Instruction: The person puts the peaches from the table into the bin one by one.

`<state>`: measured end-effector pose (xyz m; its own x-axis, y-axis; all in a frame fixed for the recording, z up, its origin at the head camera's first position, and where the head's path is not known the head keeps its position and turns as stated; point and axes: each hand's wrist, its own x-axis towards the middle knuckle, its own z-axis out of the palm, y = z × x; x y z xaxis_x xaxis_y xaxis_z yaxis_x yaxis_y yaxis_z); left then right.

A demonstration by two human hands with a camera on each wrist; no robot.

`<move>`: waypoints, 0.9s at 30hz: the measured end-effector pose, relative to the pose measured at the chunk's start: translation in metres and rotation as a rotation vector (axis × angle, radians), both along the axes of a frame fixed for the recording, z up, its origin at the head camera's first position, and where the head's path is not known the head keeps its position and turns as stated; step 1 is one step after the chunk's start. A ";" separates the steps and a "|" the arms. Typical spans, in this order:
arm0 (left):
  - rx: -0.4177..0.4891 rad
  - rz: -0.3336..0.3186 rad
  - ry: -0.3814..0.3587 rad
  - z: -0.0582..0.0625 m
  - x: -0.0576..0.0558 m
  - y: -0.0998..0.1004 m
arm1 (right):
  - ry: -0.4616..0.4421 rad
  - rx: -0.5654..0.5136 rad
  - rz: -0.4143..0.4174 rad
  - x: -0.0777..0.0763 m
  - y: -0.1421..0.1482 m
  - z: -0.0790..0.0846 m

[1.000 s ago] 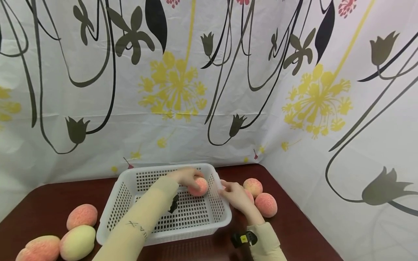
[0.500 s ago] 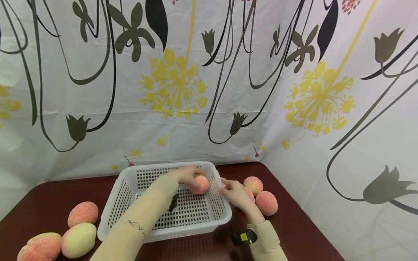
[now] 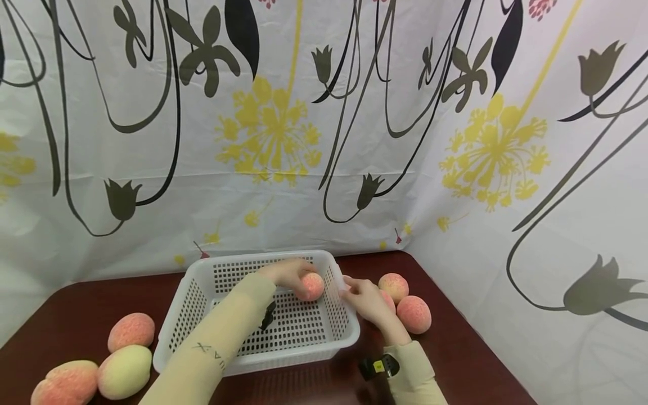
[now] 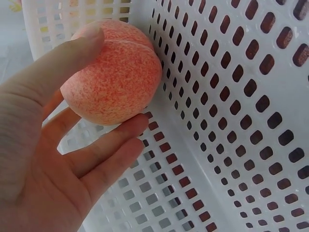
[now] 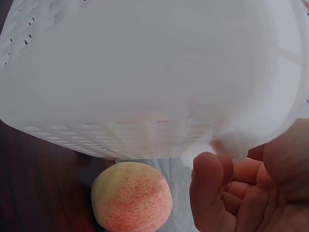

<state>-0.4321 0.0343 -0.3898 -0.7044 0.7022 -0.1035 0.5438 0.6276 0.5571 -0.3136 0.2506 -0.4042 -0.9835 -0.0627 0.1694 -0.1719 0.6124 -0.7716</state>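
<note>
Inside the white plastic basket (image 3: pixel 298 332), near its right end, my left hand (image 3: pixel 287 274) grips a pinkish peach (image 3: pixel 312 287). The left wrist view has the thumb lying over this peach (image 4: pixel 116 72), with fingers beneath and behind it, close to the perforated wall. My right hand (image 3: pixel 367 302) is at the outside of the basket's right end, its curled fingers (image 5: pixel 207 176) holding the rim there. Part of that grip is hidden by the basket. Just beyond the right hand is a group of peaches, including a rounded one (image 3: pixel 414 315); one peach is partly covered by the hand.
Left of the basket, on the dark red table (image 3: pixel 61 315), lie several peaches, among them a pale yellow one (image 3: pixel 125 371) and a pink one (image 3: pixel 131 332). A patterned white cloth (image 3: pixel 283 214) hangs behind the table and along its right side.
</note>
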 end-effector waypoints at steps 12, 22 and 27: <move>0.002 -0.040 0.068 -0.001 -0.002 0.002 | -0.011 0.007 -0.013 0.001 0.001 0.005; -0.017 0.024 0.016 0.001 0.007 -0.002 | 0.001 -0.001 0.010 0.001 0.000 0.002; -0.025 0.020 0.003 0.003 0.010 -0.003 | -0.002 -0.007 0.025 0.002 0.001 0.002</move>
